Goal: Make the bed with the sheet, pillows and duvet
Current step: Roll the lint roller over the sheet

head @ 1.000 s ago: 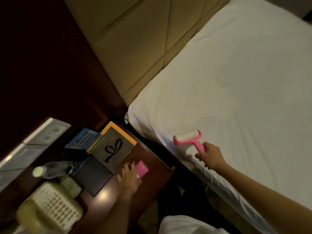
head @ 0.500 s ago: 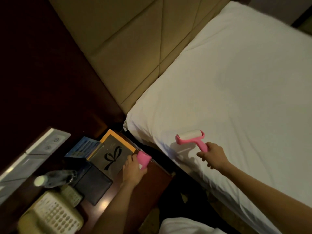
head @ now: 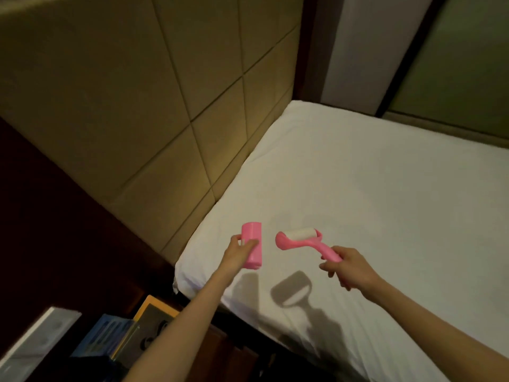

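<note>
A white fitted sheet [head: 371, 205] covers the mattress, smooth and bare, with no pillow or duvet in view. My left hand [head: 238, 250] holds a pink roller cover [head: 252, 245] upright above the bed's near corner. My right hand [head: 348, 264] grips the handle of a pink lint roller [head: 300, 239], its white roll pointing left toward the cover. A small gap separates the cover and the roller. Both cast shadows on the sheet below.
A tan padded headboard [head: 137, 106] rises at the left of the bed. The dark wooden nightstand [head: 225, 354] at the lower left carries a blue booklet [head: 110, 334], an orange-edged card [head: 154, 310] and a grey switch panel [head: 35, 343]. A wall and glass panel stand beyond the bed.
My left hand lifted the pink cover off the nightstand and brought it over the bed. My right hand raised the roller off the sheet toward it. The view tilted up.
</note>
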A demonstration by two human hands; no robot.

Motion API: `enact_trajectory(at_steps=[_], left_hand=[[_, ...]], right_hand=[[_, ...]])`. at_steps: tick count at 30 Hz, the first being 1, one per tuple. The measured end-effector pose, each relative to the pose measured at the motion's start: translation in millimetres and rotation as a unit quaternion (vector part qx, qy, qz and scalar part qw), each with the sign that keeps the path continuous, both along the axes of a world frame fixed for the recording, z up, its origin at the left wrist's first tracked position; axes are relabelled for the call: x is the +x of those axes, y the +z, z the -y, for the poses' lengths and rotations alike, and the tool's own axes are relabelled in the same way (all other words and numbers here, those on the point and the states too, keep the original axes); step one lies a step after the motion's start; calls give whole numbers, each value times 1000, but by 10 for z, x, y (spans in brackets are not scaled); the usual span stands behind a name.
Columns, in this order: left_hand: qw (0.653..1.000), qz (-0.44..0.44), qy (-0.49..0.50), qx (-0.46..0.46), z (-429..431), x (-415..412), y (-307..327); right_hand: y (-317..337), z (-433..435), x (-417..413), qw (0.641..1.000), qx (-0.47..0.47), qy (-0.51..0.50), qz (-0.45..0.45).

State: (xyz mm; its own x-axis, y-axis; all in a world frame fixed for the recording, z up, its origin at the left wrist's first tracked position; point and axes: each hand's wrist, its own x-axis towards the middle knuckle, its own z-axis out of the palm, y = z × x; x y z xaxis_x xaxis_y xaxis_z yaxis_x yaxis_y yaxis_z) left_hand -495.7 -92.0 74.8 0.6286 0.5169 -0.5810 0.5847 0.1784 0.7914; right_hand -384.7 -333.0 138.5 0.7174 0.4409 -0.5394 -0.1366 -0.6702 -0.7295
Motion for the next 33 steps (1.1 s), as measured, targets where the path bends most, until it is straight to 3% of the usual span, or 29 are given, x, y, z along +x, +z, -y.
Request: enact_trajectory(at_steps=[4,16,33], left_hand=[[997,62,-22,-45,251,515,551],[971,114,-162,-133,1122,1527,1414],[977,108,-170,-70,1342,2047,1877]], right_hand=[[303,381,195,997,55,-36,34],[939,1519,542,978,149,-63,129],[1195,1591,1058,965,170,-26,198]])
